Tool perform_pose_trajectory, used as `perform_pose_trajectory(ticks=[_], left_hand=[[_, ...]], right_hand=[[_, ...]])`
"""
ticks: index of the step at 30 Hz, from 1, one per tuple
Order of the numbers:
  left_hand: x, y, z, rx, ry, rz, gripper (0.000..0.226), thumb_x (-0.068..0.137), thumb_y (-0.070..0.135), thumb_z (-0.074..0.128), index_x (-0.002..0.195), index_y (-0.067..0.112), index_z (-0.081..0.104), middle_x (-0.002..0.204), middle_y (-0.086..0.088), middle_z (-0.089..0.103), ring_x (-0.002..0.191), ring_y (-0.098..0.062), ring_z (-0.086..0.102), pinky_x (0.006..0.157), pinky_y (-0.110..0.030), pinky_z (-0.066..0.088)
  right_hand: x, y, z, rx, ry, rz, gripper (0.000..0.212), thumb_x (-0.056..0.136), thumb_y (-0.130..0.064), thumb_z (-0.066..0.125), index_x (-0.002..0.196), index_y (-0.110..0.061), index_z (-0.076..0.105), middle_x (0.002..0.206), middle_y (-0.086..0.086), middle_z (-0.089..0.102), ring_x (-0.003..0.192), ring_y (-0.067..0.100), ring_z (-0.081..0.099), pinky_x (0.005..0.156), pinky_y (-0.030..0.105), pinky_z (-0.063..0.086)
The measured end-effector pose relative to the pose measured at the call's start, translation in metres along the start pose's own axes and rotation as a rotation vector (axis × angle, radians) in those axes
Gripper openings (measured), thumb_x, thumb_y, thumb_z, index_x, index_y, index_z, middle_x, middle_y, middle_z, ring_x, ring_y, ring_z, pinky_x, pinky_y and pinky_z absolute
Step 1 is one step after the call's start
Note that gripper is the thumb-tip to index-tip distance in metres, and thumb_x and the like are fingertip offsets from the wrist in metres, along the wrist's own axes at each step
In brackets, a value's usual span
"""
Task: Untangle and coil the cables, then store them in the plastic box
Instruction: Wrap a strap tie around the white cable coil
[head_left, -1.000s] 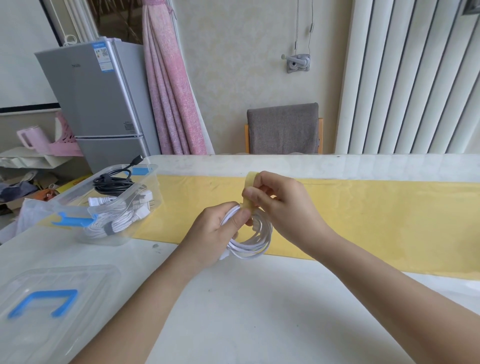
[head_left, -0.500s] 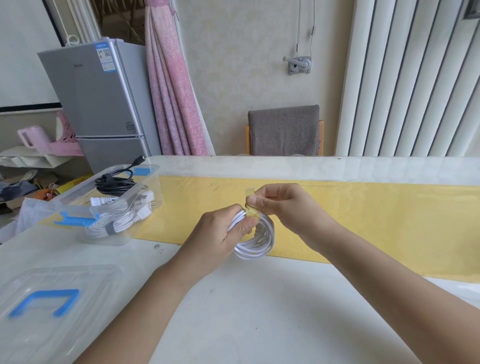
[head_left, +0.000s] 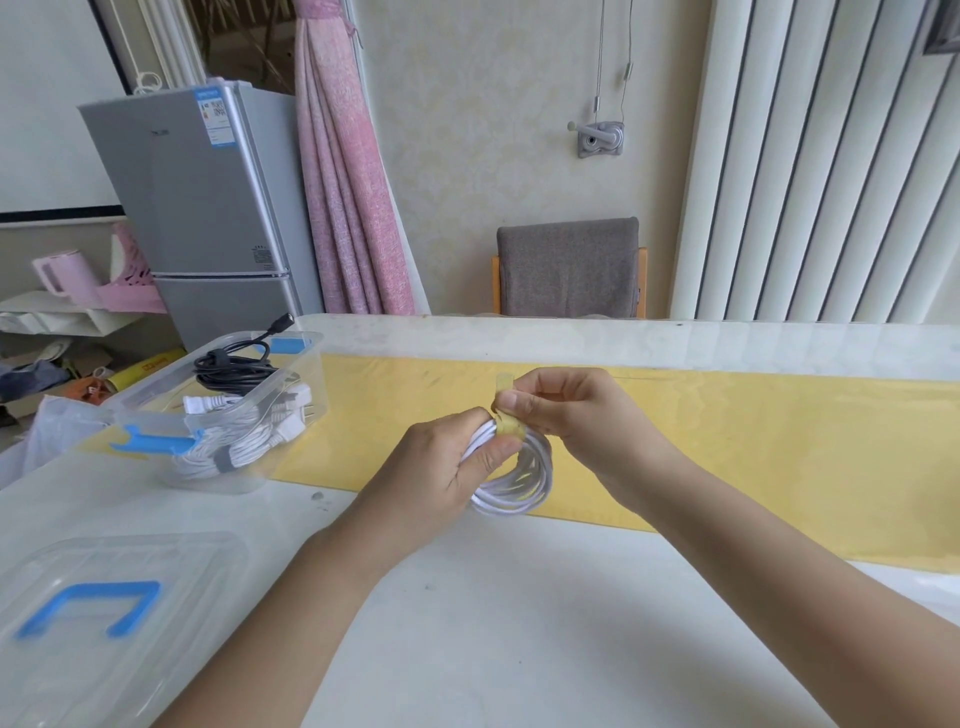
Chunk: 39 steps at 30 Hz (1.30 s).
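- Since 0.5 s ago: little change; yellow strap (head_left: 508, 427) sits wrapped on top of the coil, its free end poking up between the right fingers, as before.
- Left hand (head_left: 447, 478): closed on the white cable coil (head_left: 519, 480), thumb pressed along the bundle just under the strap, forearm coming in from lower left.
- Right hand (head_left: 566, 410): fingers curled, pinching the strap tail above the coil; wrist angled in from the right.
- Coil is held above the tabletop (head_left: 519, 623), near the yellow runner (head_left: 753, 441).
- Plastic box (head_left: 228, 415) at left, open, holding black and white cable bundles; its lid (head_left: 104, 613) lies at near left.
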<state>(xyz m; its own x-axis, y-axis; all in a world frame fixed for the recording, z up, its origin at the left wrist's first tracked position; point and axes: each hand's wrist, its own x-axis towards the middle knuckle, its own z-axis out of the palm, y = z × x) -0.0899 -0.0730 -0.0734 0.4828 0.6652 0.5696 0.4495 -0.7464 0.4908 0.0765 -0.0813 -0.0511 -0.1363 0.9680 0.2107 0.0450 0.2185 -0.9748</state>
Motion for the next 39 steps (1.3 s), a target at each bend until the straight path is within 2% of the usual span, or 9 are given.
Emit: perform_pose_trajectory(ticks=[8, 16, 21, 24, 27, 30, 34, 36, 39], left_hand=[[0.0, -0.015, 0.008, 0.178, 0.08, 0.128, 0.042, 0.09, 0.046, 0.046, 0.074, 0.008, 0.05, 0.068, 0.011, 0.039, 0.068, -0.003, 0.035, 0.063, -0.013, 0.032], [-0.002, -0.014, 0.011, 0.127, 0.061, 0.048, 0.032, 0.09, 0.048, 0.051, 0.069, 0.036, 0.03, 0.071, 0.021, 0.047, 0.062, 0.005, 0.039, 0.057, -0.008, 0.03], [-0.003, -0.014, 0.014, 0.057, 0.017, -0.032, 0.042, 0.09, 0.048, 0.053, 0.063, 0.026, 0.028, 0.06, 0.014, 0.039, 0.056, -0.006, 0.031, 0.051, -0.015, 0.026], [-0.003, -0.015, 0.014, -0.003, 0.016, -0.081, 0.049, 0.086, 0.056, 0.054, 0.063, 0.015, 0.04, 0.057, 0.011, 0.04, 0.056, -0.007, 0.032, 0.05, -0.016, 0.026], [-0.001, -0.015, 0.011, -0.057, 0.022, -0.12, 0.059, 0.079, 0.064, 0.047, 0.075, 0.006, 0.054, 0.062, -0.002, 0.049, 0.056, -0.01, 0.038, 0.052, -0.018, 0.029], [0.0, -0.011, 0.008, -0.139, 0.017, -0.155, 0.049, 0.077, 0.065, 0.046, 0.083, 0.018, 0.058, 0.072, 0.002, 0.061, 0.062, -0.012, 0.05, 0.058, -0.023, 0.039], [0.002, -0.006, 0.007, -0.201, 0.024, -0.188, 0.037, 0.085, 0.052, 0.063, 0.084, 0.015, 0.06, 0.064, 0.016, 0.059, 0.059, 0.0, 0.049, 0.058, -0.016, 0.037], [0.002, -0.005, 0.008, -0.256, 0.036, -0.23, 0.026, 0.084, 0.038, 0.064, 0.082, 0.012, 0.06, 0.059, 0.019, 0.058, 0.056, 0.001, 0.047, 0.057, -0.014, 0.036], [0.004, -0.008, 0.007, -0.371, 0.047, -0.361, 0.019, 0.088, 0.029, 0.061, 0.079, 0.012, 0.059, 0.054, 0.017, 0.052, 0.055, -0.005, 0.044, 0.058, -0.018, 0.037]], right_hand=[[0.0, -0.008, -0.009, -0.132, -0.043, 0.17, 0.016, 0.083, -0.019, 0.071, 0.07, -0.013, 0.065, 0.074, 0.001, 0.064, 0.073, 0.011, 0.055, 0.079, 0.025, 0.041], [-0.004, -0.009, -0.007, -0.307, 0.011, 0.014, 0.012, 0.085, -0.016, 0.07, 0.073, -0.017, 0.071, 0.071, -0.004, 0.067, 0.065, 0.008, 0.056, 0.067, 0.022, 0.043], [-0.006, -0.016, -0.008, -0.555, -0.033, 0.017, 0.017, 0.09, -0.025, 0.062, 0.085, -0.016, 0.075, 0.083, -0.001, 0.071, 0.071, 0.006, 0.06, 0.06, 0.015, 0.044], [-0.007, -0.018, -0.005, -0.629, -0.066, -0.002, 0.024, 0.094, -0.023, 0.054, 0.086, -0.01, 0.072, 0.087, 0.008, 0.071, 0.081, 0.02, 0.062, 0.068, 0.027, 0.046], [-0.004, -0.017, -0.007, -0.624, -0.103, 0.02, 0.025, 0.096, -0.023, 0.051, 0.086, -0.007, 0.068, 0.084, 0.012, 0.067, 0.073, 0.021, 0.053, 0.065, 0.029, 0.04], [-0.003, -0.013, -0.008, -0.395, -0.151, 0.078, 0.023, 0.099, -0.021, 0.047, 0.085, -0.008, 0.06, 0.072, 0.003, 0.066, 0.066, 0.015, 0.056, 0.067, 0.027, 0.044], [-0.001, -0.006, -0.006, -0.361, -0.111, 0.075, 0.015, 0.098, -0.022, 0.049, 0.086, -0.013, 0.054, 0.063, -0.002, 0.066, 0.06, 0.014, 0.055, 0.059, 0.025, 0.041], [0.001, -0.005, -0.008, -0.448, -0.071, 0.009, 0.016, 0.095, -0.023, 0.055, 0.084, -0.013, 0.06, 0.073, 0.009, 0.069, 0.064, 0.019, 0.053, 0.06, 0.028, 0.038], [0.0, -0.007, -0.009, -0.504, -0.01, -0.151, 0.012, 0.091, -0.02, 0.061, 0.081, -0.017, 0.066, 0.084, -0.003, 0.071, 0.077, 0.011, 0.064, 0.067, 0.023, 0.048]])
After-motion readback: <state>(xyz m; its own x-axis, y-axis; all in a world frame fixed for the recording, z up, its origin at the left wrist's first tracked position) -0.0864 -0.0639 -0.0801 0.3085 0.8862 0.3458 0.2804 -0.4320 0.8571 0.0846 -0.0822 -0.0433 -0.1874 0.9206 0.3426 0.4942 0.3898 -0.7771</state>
